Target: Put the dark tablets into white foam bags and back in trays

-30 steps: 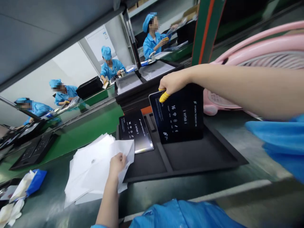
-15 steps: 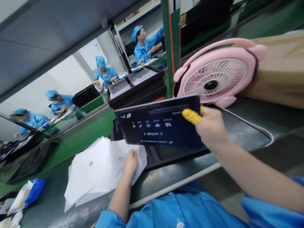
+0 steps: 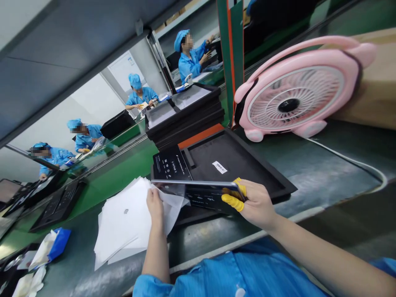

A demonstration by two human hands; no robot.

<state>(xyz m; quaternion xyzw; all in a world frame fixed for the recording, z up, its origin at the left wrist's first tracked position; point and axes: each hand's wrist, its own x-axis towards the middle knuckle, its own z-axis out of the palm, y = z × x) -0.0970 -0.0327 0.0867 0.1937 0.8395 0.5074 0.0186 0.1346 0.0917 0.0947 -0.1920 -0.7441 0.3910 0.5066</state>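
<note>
My right hand [image 3: 255,203], with yellow finger cots on thumb and fingers, grips the right end of a tablet [image 3: 213,199]. The tablet is seen nearly edge-on, its dark printed front tilted down. My left hand [image 3: 155,205] pinches the open end of a thin white sleeve [image 3: 169,212] on top of a stack of white sleeves [image 3: 120,225]. The tablet's left end overlaps the sleeve's mouth; whether it is inside, I cannot tell. Beneath and behind lies a black tray [image 3: 206,150] with another tablet [image 3: 168,165] in its left part and a barcode label in its bare compartment.
A pink fan [image 3: 293,101] stands at the right, its white cable [image 3: 349,159] running along the bench. Stacked black trays [image 3: 188,119] rise behind. A blue-and-white packet [image 3: 58,246] lies at the left. Several co-workers in blue sit along the green conveyor [image 3: 107,173].
My right hand has lowered the tablet and tipped it from front-facing to nearly edge-on, bringing its left end over the sleeve. My left hand has lifted the sleeve's edge. The tray shows more.
</note>
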